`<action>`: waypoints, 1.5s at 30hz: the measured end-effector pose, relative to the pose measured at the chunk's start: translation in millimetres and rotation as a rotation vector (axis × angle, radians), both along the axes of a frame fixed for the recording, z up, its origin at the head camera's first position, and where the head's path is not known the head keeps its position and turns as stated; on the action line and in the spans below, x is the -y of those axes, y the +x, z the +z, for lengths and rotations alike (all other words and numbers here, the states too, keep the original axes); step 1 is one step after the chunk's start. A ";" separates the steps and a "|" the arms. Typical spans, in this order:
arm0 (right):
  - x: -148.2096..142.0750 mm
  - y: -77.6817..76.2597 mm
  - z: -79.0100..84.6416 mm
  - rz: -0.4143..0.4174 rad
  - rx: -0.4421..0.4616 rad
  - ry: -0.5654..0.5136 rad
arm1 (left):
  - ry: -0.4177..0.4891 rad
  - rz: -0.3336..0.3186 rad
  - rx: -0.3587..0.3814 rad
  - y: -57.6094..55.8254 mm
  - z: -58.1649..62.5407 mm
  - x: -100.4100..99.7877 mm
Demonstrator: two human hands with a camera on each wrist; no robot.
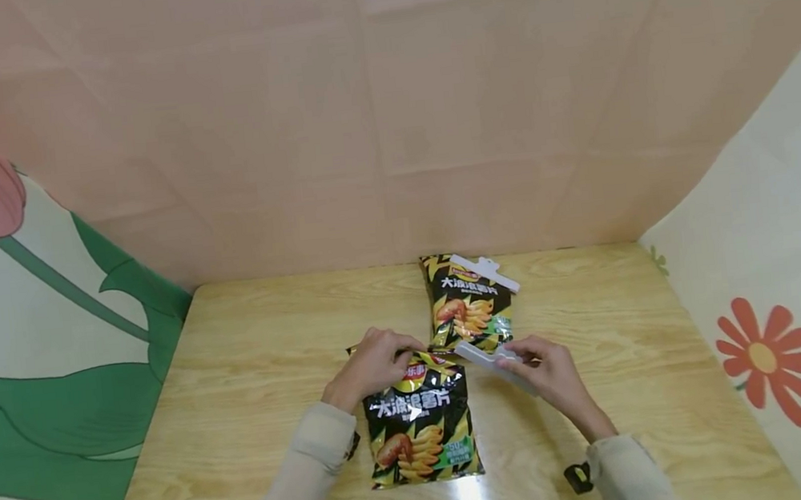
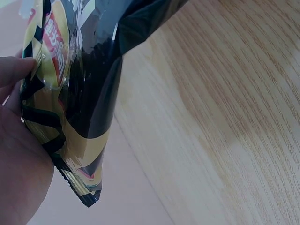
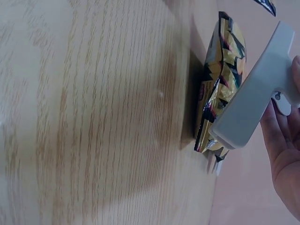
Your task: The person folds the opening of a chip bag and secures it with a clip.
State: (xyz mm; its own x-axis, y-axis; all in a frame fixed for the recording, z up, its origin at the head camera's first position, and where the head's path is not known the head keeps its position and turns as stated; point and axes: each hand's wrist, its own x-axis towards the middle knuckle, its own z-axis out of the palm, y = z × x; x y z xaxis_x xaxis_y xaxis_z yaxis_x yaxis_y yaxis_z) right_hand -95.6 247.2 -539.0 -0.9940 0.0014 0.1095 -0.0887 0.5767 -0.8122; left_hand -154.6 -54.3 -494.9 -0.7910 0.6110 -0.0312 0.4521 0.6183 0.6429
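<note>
My left hand (image 1: 375,363) pinches the top edge of a black-and-yellow potato chip bag (image 1: 420,421) at the front middle of the table. In the left wrist view the thumb presses the crimped end of this bag (image 2: 89,108), which is raised at that end. To its right, my right hand (image 1: 548,368) holds a pale grey bag clip (image 1: 485,359) by its handle, between thumb and fingers. The clip (image 3: 255,93) slants with its long bar towards the bag's top right corner; in the right wrist view it overlaps a second chip bag (image 3: 220,89).
Behind the front bag, that second, matching chip bag (image 1: 470,308) lies near the table's back edge. Another white bag clip (image 1: 487,272) sits across its top. The wood-grain table (image 1: 252,361) ends at a plain pinkish backdrop (image 1: 374,124), with flower-printed cloths at both sides.
</note>
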 end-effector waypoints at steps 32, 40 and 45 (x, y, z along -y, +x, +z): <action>17.7 -1.6 9.8 0.053 -0.031 -0.032 | 0.004 0.006 0.000 -3.6 3.9 -0.9; 22.0 -2.4 11.0 0.056 -0.007 -0.010 | 0.004 0.006 -0.002 -2.9 3.7 -1.0; 23.2 -3.8 14.4 0.058 0.015 -0.005 | 0.010 0.001 -0.008 -3.0 4.6 -2.1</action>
